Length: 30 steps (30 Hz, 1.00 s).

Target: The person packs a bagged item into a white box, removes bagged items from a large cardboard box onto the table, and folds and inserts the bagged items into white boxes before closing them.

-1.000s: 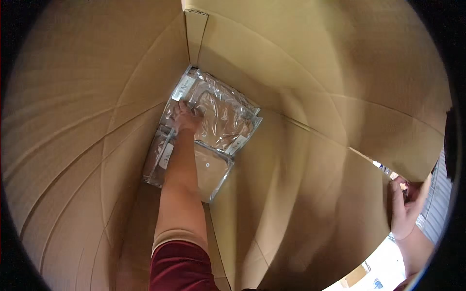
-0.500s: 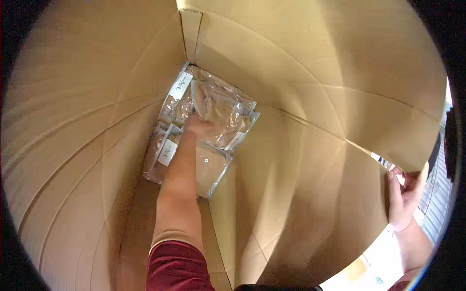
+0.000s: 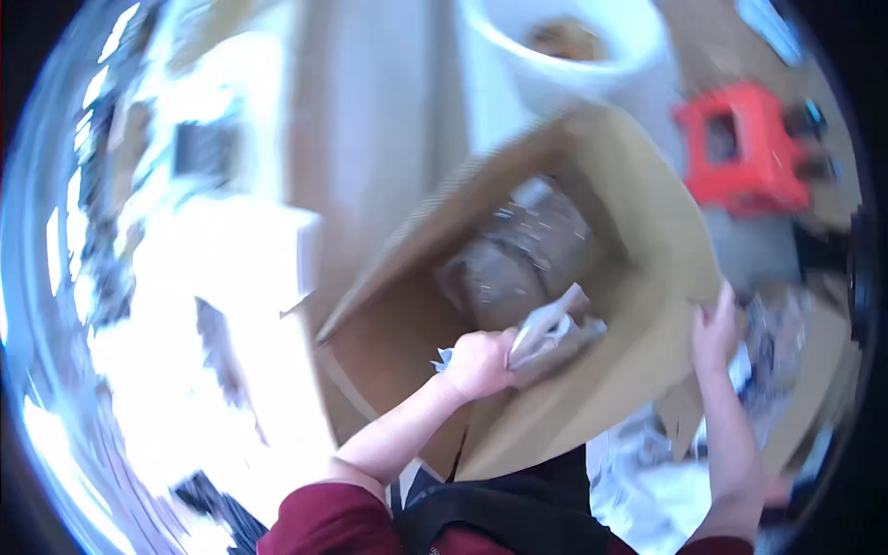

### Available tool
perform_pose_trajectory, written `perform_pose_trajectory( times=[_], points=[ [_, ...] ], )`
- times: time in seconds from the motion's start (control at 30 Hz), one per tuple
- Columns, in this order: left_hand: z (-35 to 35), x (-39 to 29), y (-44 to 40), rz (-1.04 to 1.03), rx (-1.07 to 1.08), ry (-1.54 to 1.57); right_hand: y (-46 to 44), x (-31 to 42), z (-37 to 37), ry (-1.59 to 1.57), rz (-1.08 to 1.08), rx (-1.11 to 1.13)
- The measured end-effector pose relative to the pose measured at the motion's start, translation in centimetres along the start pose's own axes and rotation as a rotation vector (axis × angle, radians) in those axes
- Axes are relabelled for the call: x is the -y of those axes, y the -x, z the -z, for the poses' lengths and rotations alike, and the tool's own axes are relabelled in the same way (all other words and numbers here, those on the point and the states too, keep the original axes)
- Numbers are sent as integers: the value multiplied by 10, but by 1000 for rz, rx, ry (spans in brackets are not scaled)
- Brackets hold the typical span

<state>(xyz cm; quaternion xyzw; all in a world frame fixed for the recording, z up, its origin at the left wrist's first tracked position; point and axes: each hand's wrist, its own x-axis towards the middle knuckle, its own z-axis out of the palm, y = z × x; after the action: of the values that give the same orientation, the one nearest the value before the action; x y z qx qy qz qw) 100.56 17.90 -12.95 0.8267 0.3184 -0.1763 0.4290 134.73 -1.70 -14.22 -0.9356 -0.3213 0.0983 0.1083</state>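
Observation:
A deep cardboard box (image 3: 647, 250) stands open in front of me. My left hand (image 3: 483, 363) is closed round a clear plastic bag (image 3: 560, 335) with something brownish in it, held up in the mouth of the box. More clear plastic bags (image 3: 527, 250) lie at the bottom of the box, below that hand. On the far right of the box, my right hand (image 3: 717, 328) grips the cardboard edge, fingers closed over the rim. Motion blur hides the detail of the bags and their labels.
A white bin (image 3: 573, 69) with something brown inside stands beyond the box. To the right is a red plastic object (image 3: 745, 148). Plastic wrapping (image 3: 777, 347) lies beyond my right hand, and a brightly lit white surface (image 3: 222, 277) is at the left.
My left hand has come up from the bags at the bottom of the box with a plastic bag in it. My view has drawn back out of the box. My right hand still holds the rim.

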Motion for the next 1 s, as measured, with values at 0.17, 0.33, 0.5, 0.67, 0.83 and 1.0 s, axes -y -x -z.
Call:
perform_pose_trajectory(
  times=[0.17,0.33,0.5,0.67,0.83,1.0],
  points=[
    [141,-7,196,161,-139,187,-6,-10,-10,-135,47,41],
    [262,5,418,626,-632,215,-16,-36,-25,95,25,31],
    [365,7,516,1036,-975,-721,-16,-21,-18,7,3,53],
    [376,164,523,1137,-846,-1062,-16,-13,-19,-132,-35,90],
    [291,202,370,872,-435,-701,-12,3,-4,60,-141,83],
    [174,29,151,382,-35,77,-8,9,-2,65,-101,51]
  ],
)
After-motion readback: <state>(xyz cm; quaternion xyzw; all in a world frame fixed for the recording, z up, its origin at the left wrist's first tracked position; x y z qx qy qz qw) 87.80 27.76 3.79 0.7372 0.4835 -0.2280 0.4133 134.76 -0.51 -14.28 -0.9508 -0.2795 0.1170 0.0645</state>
